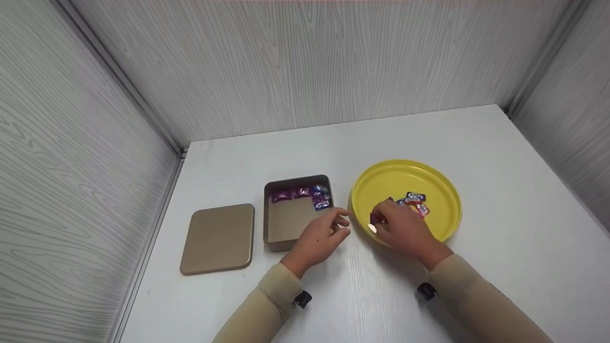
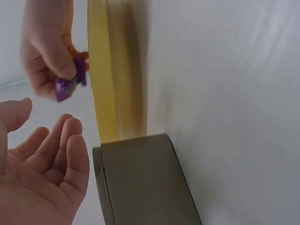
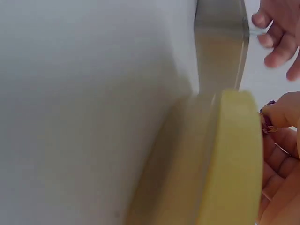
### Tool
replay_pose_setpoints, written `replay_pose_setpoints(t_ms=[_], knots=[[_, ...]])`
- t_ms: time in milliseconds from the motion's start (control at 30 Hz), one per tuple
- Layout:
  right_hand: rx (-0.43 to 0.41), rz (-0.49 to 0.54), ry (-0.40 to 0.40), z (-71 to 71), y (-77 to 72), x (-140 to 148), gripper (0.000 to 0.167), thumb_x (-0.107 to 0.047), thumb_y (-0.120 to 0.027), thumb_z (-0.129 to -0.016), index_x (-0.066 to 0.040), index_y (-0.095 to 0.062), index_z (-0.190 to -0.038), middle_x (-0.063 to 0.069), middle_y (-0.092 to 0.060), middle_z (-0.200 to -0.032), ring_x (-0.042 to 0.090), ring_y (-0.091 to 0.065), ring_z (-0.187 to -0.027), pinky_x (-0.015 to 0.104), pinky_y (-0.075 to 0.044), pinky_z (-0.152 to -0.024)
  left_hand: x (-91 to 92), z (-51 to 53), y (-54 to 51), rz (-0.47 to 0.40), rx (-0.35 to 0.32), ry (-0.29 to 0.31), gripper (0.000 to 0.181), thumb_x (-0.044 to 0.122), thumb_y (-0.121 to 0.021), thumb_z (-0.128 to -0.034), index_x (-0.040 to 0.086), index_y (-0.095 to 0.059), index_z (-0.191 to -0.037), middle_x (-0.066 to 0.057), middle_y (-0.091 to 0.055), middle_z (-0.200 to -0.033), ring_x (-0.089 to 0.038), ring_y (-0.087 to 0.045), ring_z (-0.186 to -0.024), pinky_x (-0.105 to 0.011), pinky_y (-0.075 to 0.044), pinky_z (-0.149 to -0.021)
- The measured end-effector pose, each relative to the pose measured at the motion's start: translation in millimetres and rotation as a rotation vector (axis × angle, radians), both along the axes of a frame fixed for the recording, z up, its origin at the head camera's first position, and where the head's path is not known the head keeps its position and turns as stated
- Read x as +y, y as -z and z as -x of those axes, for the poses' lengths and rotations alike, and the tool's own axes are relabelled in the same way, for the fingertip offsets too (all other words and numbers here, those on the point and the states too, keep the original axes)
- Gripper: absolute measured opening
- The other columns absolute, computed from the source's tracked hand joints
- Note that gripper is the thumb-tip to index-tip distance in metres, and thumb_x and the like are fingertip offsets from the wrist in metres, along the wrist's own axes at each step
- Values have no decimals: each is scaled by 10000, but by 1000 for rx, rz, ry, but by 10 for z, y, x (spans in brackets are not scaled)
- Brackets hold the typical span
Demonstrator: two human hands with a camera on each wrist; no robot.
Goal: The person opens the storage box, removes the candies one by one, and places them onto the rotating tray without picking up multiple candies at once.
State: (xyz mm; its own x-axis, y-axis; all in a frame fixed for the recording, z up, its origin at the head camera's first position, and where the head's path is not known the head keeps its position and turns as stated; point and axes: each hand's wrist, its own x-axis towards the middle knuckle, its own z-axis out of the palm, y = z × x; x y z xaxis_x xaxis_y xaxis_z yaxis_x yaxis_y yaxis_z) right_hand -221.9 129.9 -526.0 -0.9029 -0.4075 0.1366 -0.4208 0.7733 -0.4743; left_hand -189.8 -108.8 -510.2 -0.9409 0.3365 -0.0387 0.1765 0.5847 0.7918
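Over the near-left rim of the round yellow tray (image 1: 402, 174), my right hand (image 1: 402, 226) pinches a purple-wrapped candy (image 2: 65, 88) between thumb and fingers. Several more wrapped candies (image 1: 415, 196), blue, red and purple, lie in the tray beyond that hand. My left hand (image 1: 320, 240) is beside the right wall of the square tin (image 1: 286, 224), palm turned toward the tray, fingers relaxed and holding nothing. Inside the tin, purple candies (image 1: 281, 196) line the far side and blue ones (image 1: 321, 205) sit along the right side.
A flat square lid (image 1: 218, 239) in the tin's colour lies on the white table (image 1: 305, 147) left of the tin. Tray and tin stand close together. Pale wood-grain panels (image 1: 305, 62) rise behind the table and at both sides.
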Motion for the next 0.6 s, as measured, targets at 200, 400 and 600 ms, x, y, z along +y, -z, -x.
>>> replay_pose_setpoints(t_ms=[200, 400, 600], knots=[[-20, -130, 27, 131, 56, 217, 130, -166, -649, -884, -154, -622, -1010, -18, -596, -905, 198, -537, -827, 387, -486, -729, -85, 40, 26, 16, 4, -55, 401, 298, -608, -1010, 174, -540, -1385, 1, -661, -1219, -70, -591, -1001, -318, -515, -875], [-58, -208, 51, 135, 85, 289, 171, -117, -670, -833, -134, -625, -997, 20, -583, -926, 252, -529, -863, 425, -489, -769, -195, 124, 7, 31, 31, -118, 356, 258, -606, -1009, 162, -568, -1350, 52, -647, -1169, -100, -602, -1027, -352, -511, -899], [-66, -194, 44, 134, 100, 300, 146, -168, -667, -866, -138, -633, -1005, 25, -569, -958, 250, -516, -889, 421, -477, -795, -391, 240, 27, 95, 20, -210, 386, 266, -599, -1007, 137, -565, -1369, -26, -643, -1254, -189, -618, -1109, -403, -511, -929]])
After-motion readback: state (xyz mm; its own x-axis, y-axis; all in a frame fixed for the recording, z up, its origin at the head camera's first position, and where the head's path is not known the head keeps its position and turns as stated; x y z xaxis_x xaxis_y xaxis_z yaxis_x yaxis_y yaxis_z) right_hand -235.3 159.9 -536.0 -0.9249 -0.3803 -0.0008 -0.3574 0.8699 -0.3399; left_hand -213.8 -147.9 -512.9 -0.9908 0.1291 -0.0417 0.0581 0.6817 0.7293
